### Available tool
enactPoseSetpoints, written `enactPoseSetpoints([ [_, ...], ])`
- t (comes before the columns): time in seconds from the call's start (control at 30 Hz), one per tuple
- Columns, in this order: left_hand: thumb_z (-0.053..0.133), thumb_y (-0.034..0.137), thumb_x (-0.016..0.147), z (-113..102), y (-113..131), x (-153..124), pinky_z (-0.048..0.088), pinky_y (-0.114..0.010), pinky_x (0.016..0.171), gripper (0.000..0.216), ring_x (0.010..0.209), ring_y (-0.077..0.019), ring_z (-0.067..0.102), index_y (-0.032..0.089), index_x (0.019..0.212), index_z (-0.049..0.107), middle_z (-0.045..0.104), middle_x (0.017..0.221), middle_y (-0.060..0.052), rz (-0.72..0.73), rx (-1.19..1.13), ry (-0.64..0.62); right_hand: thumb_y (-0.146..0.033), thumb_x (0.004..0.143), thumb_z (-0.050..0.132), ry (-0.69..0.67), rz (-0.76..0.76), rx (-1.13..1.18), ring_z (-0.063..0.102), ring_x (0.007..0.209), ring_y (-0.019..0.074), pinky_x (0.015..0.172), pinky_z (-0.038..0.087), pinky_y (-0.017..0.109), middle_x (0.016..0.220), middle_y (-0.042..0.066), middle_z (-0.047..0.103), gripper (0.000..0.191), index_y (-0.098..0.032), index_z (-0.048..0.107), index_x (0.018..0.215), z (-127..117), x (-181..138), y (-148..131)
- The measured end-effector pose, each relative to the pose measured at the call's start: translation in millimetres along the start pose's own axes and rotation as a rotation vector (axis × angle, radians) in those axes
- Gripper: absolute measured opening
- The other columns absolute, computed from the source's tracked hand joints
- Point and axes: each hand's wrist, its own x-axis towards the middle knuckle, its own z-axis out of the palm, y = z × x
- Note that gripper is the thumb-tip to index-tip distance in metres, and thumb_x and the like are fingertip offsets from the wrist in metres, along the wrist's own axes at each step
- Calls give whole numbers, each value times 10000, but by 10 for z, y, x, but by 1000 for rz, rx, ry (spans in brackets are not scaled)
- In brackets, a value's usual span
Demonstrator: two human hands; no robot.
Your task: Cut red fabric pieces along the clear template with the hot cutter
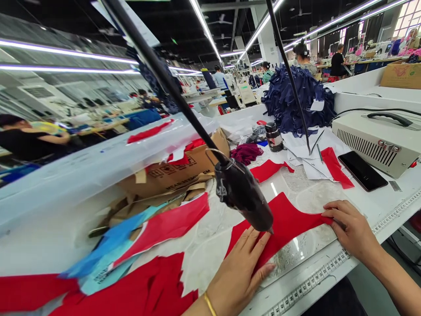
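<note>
A cut piece of red fabric lies on the glossy grey board in front of me. My left hand rests flat on its left part, fingers stretched out. With fingertips and thumb, my right hand pinches the narrow right end of the fabric. Between the hands and me hangs a black cylindrical tool on a dark rod, its pointed tip just above the fabric beside my left fingers. I cannot tell whether the tip touches the cloth.
A red fabric pile, blue sheets and a cardboard box lie left. Behind are a jar and a navy fabric heap. A phone and grey metal unit stand right. Measuring tape edges the table.
</note>
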Motion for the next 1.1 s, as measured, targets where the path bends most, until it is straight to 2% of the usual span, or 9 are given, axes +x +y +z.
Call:
enactPoseSetpoints([
  [0.27, 517, 470, 1030, -46, -33, 50, 507, -484, 1098, 530, 1388, -332, 528, 259, 1516, 491, 526, 1534, -109, 11, -82, -6, -134, 918, 520, -6, 37, -137, 705, 923, 253, 737, 605, 424, 1035, 77, 751, 234, -244, 726, 923, -126, 21, 145],
  [0.43, 489, 501, 1030, 49, -1, -14, 528, -505, 1070, 667, 1400, -354, 511, 307, 1626, 259, 423, 1609, -101, 42, -26, 124, -157, 932, 504, 113, 96, -198, 701, 944, 264, 793, 586, 459, 1033, 84, 746, 238, -245, 724, 910, -214, 43, 218],
  [0.63, 519, 504, 1018, -74, 373, 13, 541, -439, 1072, 789, 1418, -340, 492, 260, 1653, 122, 372, 1633, -108, 148, 5, 86, -272, 975, 545, 148, 143, 117, 693, 904, 207, 779, 593, 370, 1026, 72, 744, 186, -235, 667, 1110, -164, 272, -103],
  [0.7, 539, 510, 1010, -42, 508, 78, 524, -446, 1092, 843, 1435, -346, 468, 239, 1657, 71, 364, 1633, -134, 191, -36, 66, -376, 952, 606, 108, 120, 263, 689, 903, 204, 811, 595, 381, 1132, 95, 728, 387, -231, 563, 1308, -59, 467, -365],
  [0.77, 579, 510, 993, 18, 623, 169, 509, -478, 1105, 914, 1445, -362, 450, 227, 1656, 17, 369, 1626, -165, 231, -94, 27, -490, 838, 740, 62, 89, 385, 685, 1032, 248, 899, 585, 435, 1306, 141, 661, 778, -232, 381, 1479, 101, 709, -654],
  [0.83, 633, 515, 965, 67, 712, 273, 501, -518, 1107, 952, 1429, -382, 466, 226, 1656, 45, 422, 1595, -182, 260, -157, -37, -509, 734, 824, 37, 81, 453, 638, 1199, 311, 982, 552, 493, 1416, 167, 589, 994, -237, 284, 1523, 286, 962, -910],
  [0.9, 663, 512, 948, 80, 774, 376, 493, -544, 1109, 895, 1397, -393, 504, 228, 1641, 174, 484, 1551, -184, 267, -205, -105, -388, 744, 791, 66, 110, 504, 602, 1274, 319, 1014, 532, 484, 1401, 162, 596, 906, -214, 304, 1487, 448, 1179, -1086],
  [0.97, 659, 509, 951, 68, 810, 470, 485, -558, 1113, 784, 1382, -396, 516, 217, 1592, 314, 523, 1517, -182, 265, -222, -144, -256, 748, 682, 46, 186, 566, 693, 1054, 259, 869, 573, 393, 1141, 65, 706, 627, -234, 439, 1326, 536, 1317, -1167],
  [1.1, 658, 532, 945, 69, 844, 634, 453, -562, 1146, 715, 1418, -397, 472, 154, 1507, 429, 541, 1494, -196, 276, -193, -146, -248, 650, 602, 78, 241, 612, 614, 681, 171, 632, 507, 287, 775, -51, 626, 368, -254, 497, 1002, 421, 1322, -1091],
])
